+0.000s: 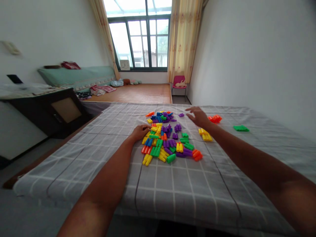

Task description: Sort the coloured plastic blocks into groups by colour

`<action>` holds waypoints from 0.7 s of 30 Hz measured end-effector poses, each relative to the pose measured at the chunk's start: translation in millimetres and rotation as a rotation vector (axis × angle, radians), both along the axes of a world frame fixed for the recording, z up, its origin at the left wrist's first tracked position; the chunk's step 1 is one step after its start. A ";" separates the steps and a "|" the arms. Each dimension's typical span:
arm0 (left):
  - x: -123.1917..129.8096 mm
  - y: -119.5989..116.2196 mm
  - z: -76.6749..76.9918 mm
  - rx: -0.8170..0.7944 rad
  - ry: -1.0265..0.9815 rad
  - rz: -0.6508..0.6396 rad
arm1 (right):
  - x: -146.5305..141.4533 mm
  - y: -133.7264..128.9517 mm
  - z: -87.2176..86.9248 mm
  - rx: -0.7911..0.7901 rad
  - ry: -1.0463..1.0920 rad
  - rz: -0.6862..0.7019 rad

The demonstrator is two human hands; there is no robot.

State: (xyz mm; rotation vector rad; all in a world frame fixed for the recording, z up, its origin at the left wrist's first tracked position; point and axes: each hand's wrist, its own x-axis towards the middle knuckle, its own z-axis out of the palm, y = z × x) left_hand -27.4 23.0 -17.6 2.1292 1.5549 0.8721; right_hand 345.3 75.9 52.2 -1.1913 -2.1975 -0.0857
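Observation:
A heap of plastic bullet-shaped building blocks in yellow, green, purple, blue and orange lies on a grey checked cloth (170,184). At the heap's left edge is my left hand (141,132), its fingers curled together against the yellow blocks (145,140); whatever they hold is hidden. My right hand (197,116) hovers over the cloth right of the heap, fingers apart and nothing in them. Closest to its fingertips is a single purple block (181,115). Below that wrist sit joined yellow blocks (205,135), with joined orange blocks (215,118) beyond the forearm.
Flat green blocks (241,128) lie farther right on the cloth. A dark cabinet (61,110) stands to the left. Behind the table are a low bed (143,93) and a pink chair (179,80), with a white wall (259,59) on the right.

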 end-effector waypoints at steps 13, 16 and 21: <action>-4.7 1.7 -7.7 0.016 -0.059 -0.058 | -141.6 20.5 -14.6 -0.173 0.006 0.288; -3.9 -0.3 -3.9 -0.001 -0.068 -0.059 | -128.9 18.3 -12.9 -0.201 0.069 0.254; -3.1 -4.4 3.6 -0.035 -0.072 -0.045 | -60.5 17.7 -10.6 -0.229 0.288 0.156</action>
